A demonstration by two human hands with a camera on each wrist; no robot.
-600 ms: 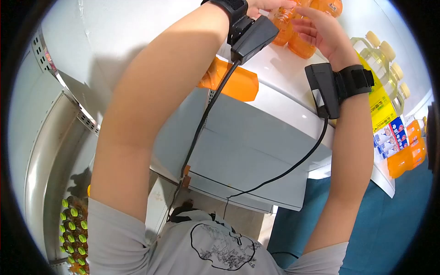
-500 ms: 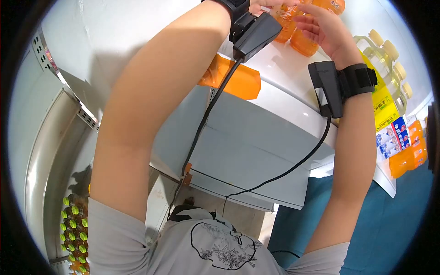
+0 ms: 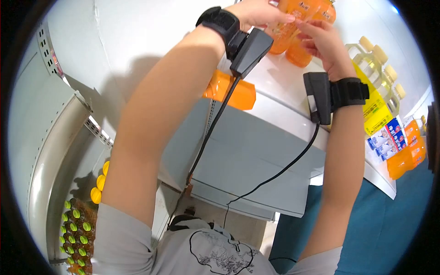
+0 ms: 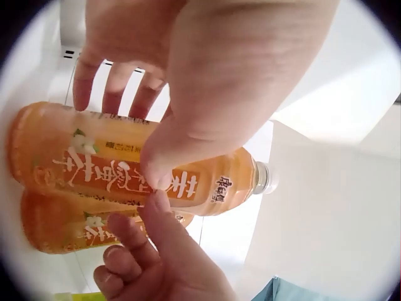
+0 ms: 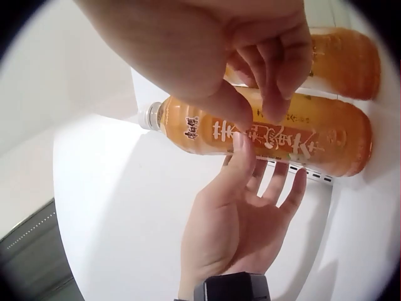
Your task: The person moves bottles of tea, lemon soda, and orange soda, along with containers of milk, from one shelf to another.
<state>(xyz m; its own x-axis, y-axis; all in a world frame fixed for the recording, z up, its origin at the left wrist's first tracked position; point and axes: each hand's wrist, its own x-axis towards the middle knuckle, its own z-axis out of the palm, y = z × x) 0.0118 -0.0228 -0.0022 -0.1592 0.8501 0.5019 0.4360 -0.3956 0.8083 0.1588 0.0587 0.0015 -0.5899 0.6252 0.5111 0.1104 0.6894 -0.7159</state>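
Note:
A bottle of orange tea (image 4: 103, 169) with a white cap stands on the shelf. Against its label rests the thumb of my left hand (image 3: 259, 13), while the other fingers reach round its side, so the hand grips it. My right hand (image 3: 329, 43) is at the same label from the other side. Its thumb tip meets the left thumb, and its fingers are loosely bent, as the left wrist view shows. A second, matching tea bottle (image 5: 348, 63) stands beside the first, partly covered by the right hand.
An orange bottle (image 3: 243, 96) lies at the shelf (image 3: 275, 110) edge below my left wrist. Oil bottles (image 3: 376, 59), blue-and-white cartons (image 3: 387, 140) and more orange bottles (image 3: 408, 156) are at right. Green-capped bottles (image 3: 75, 233) stand low at left. Cables (image 3: 275, 178) hang from both wrist cameras.
The head view has shifted, so hands and tea bottles sit lower in it and more of the left hand shows. Yellow caps now appear beside the left arm. Both hands stay at the bottles.

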